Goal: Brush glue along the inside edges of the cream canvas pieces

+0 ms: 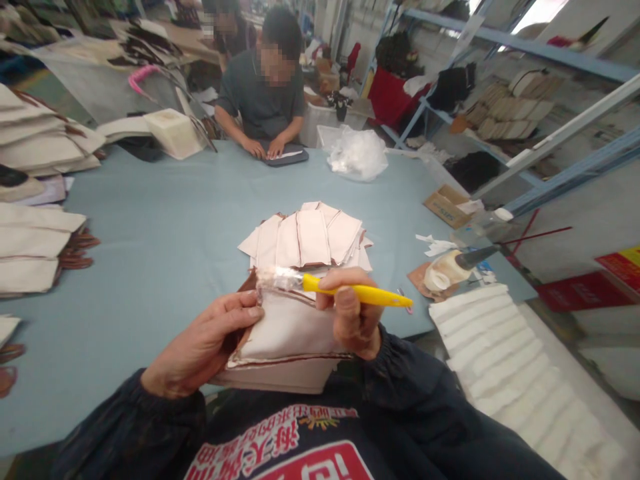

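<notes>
My right hand (353, 310) is closed around the yellow handle of a paintbrush (370, 293). Its pale bristles rest at the upper left corner of a cream fabric piece (295, 327) with brown edges. My left hand (207, 340) grips that piece by its left side, thumb on top and the other fingers partly hidden. More flat cream pieces show under it, close to my body. Just beyond, a fanned stack of cream pieces (310, 237) lies on the blue-grey table (165, 220).
Stacks of cream pieces (30, 247) stand at the left. On the right are a white glue bottle (445, 270) with a dark nozzle, a small cardboard box (447, 205) and layered white padding (490, 353). Across the table, a person (263, 93) works near a clear plastic bag (357, 153).
</notes>
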`<state>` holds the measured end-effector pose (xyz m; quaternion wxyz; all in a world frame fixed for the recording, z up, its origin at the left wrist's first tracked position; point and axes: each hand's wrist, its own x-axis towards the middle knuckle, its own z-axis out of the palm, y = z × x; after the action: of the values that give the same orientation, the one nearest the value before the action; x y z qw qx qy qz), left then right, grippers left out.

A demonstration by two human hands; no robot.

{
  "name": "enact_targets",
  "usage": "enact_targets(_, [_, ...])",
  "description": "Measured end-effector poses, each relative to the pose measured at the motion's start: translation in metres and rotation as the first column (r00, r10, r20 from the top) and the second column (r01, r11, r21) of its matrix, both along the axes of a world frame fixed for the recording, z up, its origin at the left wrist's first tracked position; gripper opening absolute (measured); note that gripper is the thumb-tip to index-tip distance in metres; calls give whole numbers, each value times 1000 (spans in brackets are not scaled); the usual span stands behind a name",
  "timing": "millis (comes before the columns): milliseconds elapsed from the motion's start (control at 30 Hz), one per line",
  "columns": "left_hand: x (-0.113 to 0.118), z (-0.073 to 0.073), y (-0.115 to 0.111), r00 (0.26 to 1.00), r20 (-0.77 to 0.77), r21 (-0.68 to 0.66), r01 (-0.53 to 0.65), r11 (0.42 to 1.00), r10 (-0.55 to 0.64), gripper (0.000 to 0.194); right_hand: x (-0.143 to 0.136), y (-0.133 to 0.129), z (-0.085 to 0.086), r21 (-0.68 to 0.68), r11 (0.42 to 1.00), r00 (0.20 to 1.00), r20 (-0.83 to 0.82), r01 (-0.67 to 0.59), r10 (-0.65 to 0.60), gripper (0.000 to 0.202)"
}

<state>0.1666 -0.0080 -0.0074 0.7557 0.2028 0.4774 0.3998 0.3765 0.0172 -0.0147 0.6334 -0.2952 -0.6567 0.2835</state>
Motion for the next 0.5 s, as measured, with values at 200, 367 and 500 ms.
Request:
enact_targets(200, [8, 8, -2, 999, 30, 27, 29, 999, -29, 34, -1, 3, -3, 6, 995, 954, 283, 104, -101, 18])
enact_targets(367, [8, 10, -5, 986, -104, 172, 151, 974, -134, 33, 2, 7, -15, 45, 989, 923, 355, 142, -149, 18])
enact_targets(500, [0, 5, -13, 885, -408, 298, 361, 884, -225, 36, 19, 18, -6, 34, 970, 920, 309, 242, -241, 19])
